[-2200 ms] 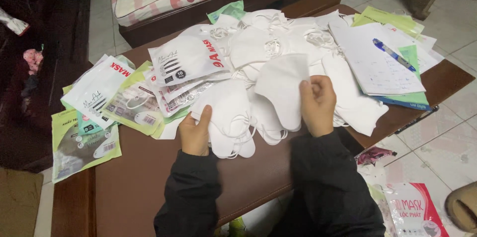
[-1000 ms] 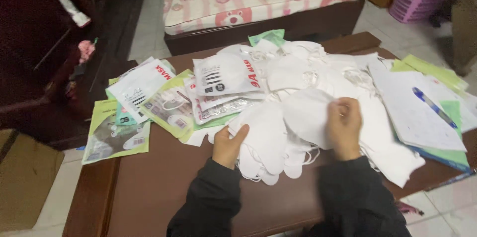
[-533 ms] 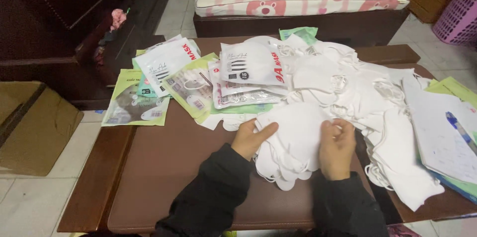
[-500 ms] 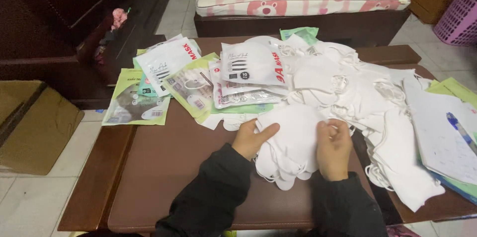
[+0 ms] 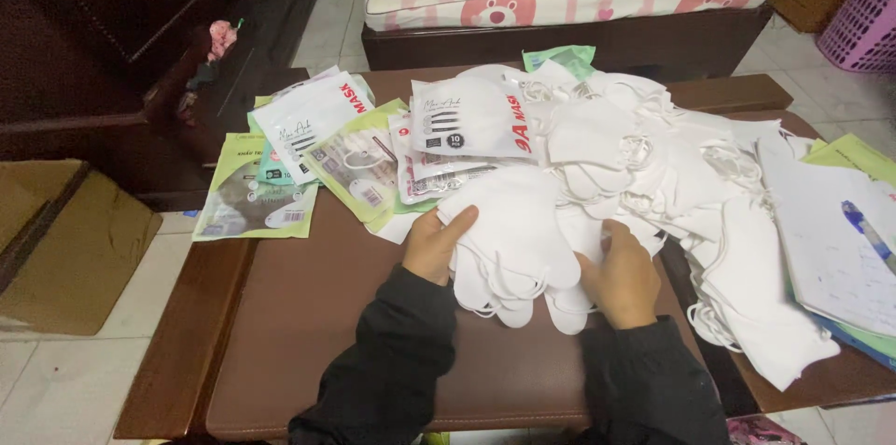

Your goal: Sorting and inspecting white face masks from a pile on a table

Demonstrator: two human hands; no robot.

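Masks first: a small stack of white folded fabric face masks lies near the front edge of the brown wooden table, squarely between my two hands and touching both; its long axis runs from the front edge toward the far edge, the loose ear loops hanging out at the near end. My left hand is cupped against the stack's left side, fingers curled over its edge; my right hand presses in from the right, fingers spread flat on the fabric; neither is nearer than the other. Beyond the stack, toward the far edge and the right edge, a big loose heap of the same white masks spreads out. Along the left edge lie flat printed plastic mask pouches, white and green; some show a mask inside, others I cannot tell. At the right edge sits a white paper sheet with a blue pen on it.
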